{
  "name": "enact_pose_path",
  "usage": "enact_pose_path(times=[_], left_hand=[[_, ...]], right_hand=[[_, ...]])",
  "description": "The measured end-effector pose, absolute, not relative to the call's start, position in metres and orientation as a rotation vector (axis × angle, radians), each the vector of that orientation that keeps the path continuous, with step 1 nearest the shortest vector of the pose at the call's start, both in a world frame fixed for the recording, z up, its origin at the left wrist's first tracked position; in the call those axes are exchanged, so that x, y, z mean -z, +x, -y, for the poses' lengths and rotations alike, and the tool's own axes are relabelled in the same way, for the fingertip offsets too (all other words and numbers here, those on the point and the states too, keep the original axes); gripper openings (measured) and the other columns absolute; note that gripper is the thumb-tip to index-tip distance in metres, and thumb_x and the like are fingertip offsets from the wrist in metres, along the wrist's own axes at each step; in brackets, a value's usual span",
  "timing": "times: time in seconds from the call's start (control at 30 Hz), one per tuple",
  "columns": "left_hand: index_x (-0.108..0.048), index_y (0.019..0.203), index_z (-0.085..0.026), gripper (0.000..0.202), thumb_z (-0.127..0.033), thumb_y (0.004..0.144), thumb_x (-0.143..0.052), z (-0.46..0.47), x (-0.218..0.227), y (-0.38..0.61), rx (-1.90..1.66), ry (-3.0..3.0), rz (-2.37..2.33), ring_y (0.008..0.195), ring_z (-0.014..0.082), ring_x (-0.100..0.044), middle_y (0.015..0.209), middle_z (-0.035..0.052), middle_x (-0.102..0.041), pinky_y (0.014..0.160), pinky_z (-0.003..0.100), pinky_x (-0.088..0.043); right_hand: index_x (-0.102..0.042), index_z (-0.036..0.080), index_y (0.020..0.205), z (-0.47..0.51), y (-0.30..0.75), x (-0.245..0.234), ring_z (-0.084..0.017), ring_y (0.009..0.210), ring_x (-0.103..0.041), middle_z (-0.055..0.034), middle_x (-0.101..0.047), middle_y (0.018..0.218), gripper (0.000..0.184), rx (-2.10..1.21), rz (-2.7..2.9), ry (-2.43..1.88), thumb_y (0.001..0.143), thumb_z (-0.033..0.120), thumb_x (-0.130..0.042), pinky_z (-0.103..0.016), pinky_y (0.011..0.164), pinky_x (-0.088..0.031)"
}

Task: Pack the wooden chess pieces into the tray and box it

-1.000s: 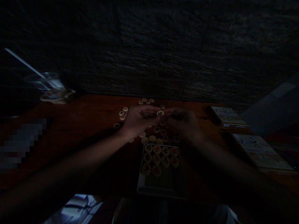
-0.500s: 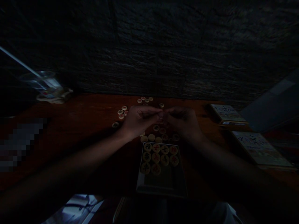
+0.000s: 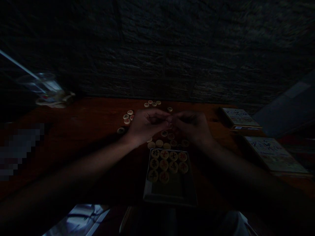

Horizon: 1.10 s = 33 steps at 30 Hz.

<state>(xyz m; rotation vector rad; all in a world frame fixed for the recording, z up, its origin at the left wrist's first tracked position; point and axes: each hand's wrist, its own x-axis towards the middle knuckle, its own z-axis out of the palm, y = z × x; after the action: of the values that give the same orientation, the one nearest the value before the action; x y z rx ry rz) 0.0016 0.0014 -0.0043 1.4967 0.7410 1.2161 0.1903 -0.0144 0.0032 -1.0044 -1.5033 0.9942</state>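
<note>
My left hand [image 3: 147, 126] and my right hand [image 3: 193, 126] meet at the fingertips above the wooden table, both closed in a pinch. What they pinch, if anything, is too dark and small to make out. Below them, near the table's front edge, lies an open shallow box [image 3: 189, 193] with rows of round Chinese chess pieces [image 3: 164, 165] marked in red and black. The front right of the box shows its bare bottom. Several loose pieces [image 3: 159, 143] lie just behind the box, some face down, and one black-marked piece [image 3: 164, 133] lies under my hands.
More chess pieces [image 3: 126, 116] lie left of my hands and others [image 3: 154, 104] near the stone wall [image 3: 157, 59]. Two printed boxes [image 3: 241, 117] [image 3: 273, 154] rest at the right. A clear cup [image 3: 50, 87] with a straw stands at the back left.
My hands stay pinched together in nearly the same place, with only slight finger movement. The whole view has shifted a little; the pieces in the box look the same.
</note>
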Motion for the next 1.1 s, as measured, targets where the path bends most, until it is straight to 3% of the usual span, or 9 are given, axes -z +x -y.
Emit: enact_pose_path(times=[0.13,0.33,0.5,0.8,1.1], left_hand=[[-0.08,0.094,-0.016,0.027,-0.016,0.07,-0.091,-0.0032,0.0053,0.0002,-1.222,1.589,-0.749,0.082,0.0179,-0.078,0.092,0.0056,-0.082,0.075,0.028,-0.064],[-0.08,0.098,-0.017,0.03,-0.021,0.071,-0.093,-0.0047,0.0044,-0.0014,-1.206,1.471,-0.757,0.082,0.0194,-0.079,0.093,0.0062,-0.083,0.075,0.029,-0.065],[-0.081,0.107,-0.019,0.035,-0.029,0.075,-0.092,-0.0044,0.0062,-0.0026,-1.163,1.371,-0.784,0.09,0.0243,-0.081,0.106,0.0091,-0.084,0.078,0.035,-0.067],[-0.081,0.107,-0.018,0.043,-0.028,0.069,-0.096,-0.0046,0.0073,-0.0025,-1.156,1.425,-0.767,0.096,0.0252,-0.081,0.106,0.0096,-0.084,0.087,0.036,-0.067],[-0.082,0.108,-0.017,0.039,-0.029,0.073,-0.095,-0.0033,0.0035,-0.0028,-1.19,1.447,-0.773,0.087,0.0227,-0.081,0.104,0.0095,-0.084,0.081,0.034,-0.067]], right_hand=[[-0.084,0.02,0.08,0.0155,0.1893,-0.0055,-0.014,0.058,-0.068,-0.0033,-0.079,0.072,0.034,-1.007,1.479,-1.02,0.072,0.052,-0.093,-0.022,0.053,-0.054],[-0.085,0.021,0.092,0.0144,0.1873,-0.0025,-0.015,0.063,-0.072,-0.0039,-0.082,0.08,0.038,-1.062,1.437,-0.997,0.072,0.052,-0.093,-0.025,0.058,-0.059],[-0.084,0.022,0.094,0.0133,0.1884,0.0001,-0.017,0.067,-0.073,-0.005,-0.083,0.088,0.041,-1.053,1.422,-0.988,0.069,0.053,-0.094,-0.028,0.061,-0.061],[-0.085,0.02,0.09,0.0134,0.1894,-0.0011,-0.015,0.06,-0.069,-0.0048,-0.08,0.078,0.04,-1.043,1.431,-1.032,0.072,0.056,-0.092,-0.024,0.054,-0.054],[-0.085,0.023,0.106,0.0122,0.1907,0.0021,-0.015,0.066,-0.071,-0.0037,-0.082,0.086,0.039,-1.105,1.428,-0.957,0.076,0.049,-0.09,-0.027,0.062,-0.058]])
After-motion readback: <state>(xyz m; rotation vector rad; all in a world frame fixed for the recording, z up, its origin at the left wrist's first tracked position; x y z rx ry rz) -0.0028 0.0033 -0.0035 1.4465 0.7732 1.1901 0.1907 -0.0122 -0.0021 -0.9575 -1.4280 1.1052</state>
